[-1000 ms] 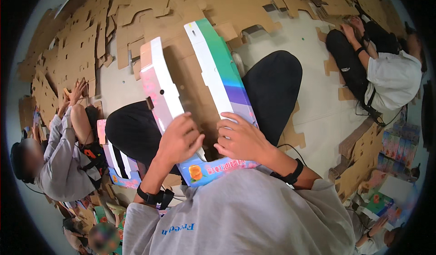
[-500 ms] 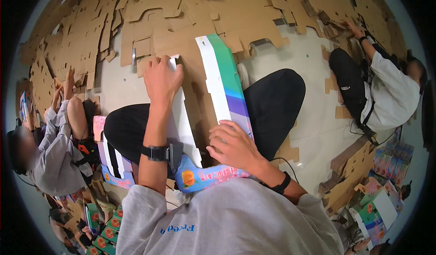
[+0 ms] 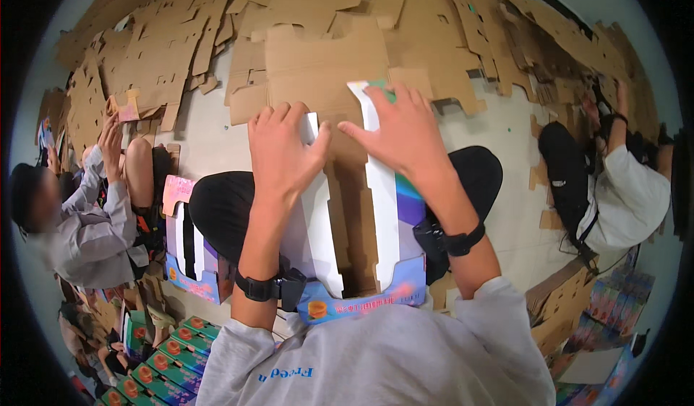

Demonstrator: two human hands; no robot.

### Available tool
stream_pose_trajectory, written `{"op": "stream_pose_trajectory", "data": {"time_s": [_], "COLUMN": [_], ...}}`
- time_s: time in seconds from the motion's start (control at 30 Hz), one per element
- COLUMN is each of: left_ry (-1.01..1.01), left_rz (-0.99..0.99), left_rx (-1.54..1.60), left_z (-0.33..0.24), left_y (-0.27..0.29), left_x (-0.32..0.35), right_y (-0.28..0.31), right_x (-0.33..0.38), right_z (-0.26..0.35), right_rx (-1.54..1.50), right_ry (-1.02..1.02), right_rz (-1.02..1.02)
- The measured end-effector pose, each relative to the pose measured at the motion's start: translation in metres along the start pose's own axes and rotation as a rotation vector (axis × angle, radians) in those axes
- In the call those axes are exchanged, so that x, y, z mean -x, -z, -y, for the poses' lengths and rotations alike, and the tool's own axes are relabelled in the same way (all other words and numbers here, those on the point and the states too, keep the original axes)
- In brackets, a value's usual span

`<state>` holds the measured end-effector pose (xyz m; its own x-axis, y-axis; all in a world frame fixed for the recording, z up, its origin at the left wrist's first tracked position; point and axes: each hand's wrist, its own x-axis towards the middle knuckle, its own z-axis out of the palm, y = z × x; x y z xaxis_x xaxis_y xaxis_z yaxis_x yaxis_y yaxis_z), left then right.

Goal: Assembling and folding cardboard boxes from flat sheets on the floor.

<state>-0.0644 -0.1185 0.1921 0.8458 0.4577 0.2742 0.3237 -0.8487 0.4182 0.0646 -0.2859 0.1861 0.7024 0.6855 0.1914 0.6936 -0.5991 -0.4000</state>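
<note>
A partly folded cardboard carton (image 3: 365,306) stands between my bent knees, its near end against my shirt. It has a blue printed near wall, white folded-in edges along both long sides and a plain brown inside. My left hand (image 3: 282,153) grips the far end of the left side wall, thumb on the inner side and fingers over the outside. Opposite it, my right hand (image 3: 405,135) holds the far end of the green and purple right side wall, its thumb pointing inward. Both palms partly hide the wall ends. A flat brown panel (image 3: 325,59) extends beyond my hands.
Flat brown cardboard sheets (image 3: 166,37) cover the floor ahead. A similar printed carton (image 3: 189,287) stands by my left knee. Green boxes (image 3: 170,359) are stacked at lower left. Co-workers sit to the left (image 3: 87,225) and right (image 3: 625,189), with cardboard stacks (image 3: 560,308) nearby.
My right hand has moved from the near part of the right wall to its far end. That wall, splayed outward before, now stands closer to the left one. My left hand stays at the left wall.
</note>
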Motion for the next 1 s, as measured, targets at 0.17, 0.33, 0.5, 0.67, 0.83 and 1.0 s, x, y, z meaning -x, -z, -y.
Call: {"op": "stream_pose_trajectory", "data": {"time_s": [0.17,0.33,0.5,0.67,0.83,1.0], "left_ry": [-0.065,0.463,0.898,0.849,0.719,0.671], "left_rz": [-0.047,-0.198,0.136,0.527,0.617,0.445], "left_rx": [-0.058,1.076,1.586,1.770,1.410,1.577], "left_z": [0.017,0.111,0.183,0.132,0.094,0.097], "left_y": [-0.008,0.004,-0.020,-0.044,-0.022,-0.012], "left_x": [0.007,-0.018,-0.018,-0.015,-0.053,-0.040], "right_y": [0.000,0.007,0.017,0.012,0.003,0.000], "right_x": [0.003,0.010,0.014,0.006,0.008,0.011], "right_z": [0.006,-0.009,-0.014,-0.001,0.001,-0.075], "right_rx": [-0.076,-0.165,-0.229,-0.212,-0.176,-1.050], "right_ry": [0.001,0.021,-0.029,0.067,0.191,-0.528], "right_rz": [-0.021,-0.094,-0.167,-0.155,-0.181,-0.679]}}
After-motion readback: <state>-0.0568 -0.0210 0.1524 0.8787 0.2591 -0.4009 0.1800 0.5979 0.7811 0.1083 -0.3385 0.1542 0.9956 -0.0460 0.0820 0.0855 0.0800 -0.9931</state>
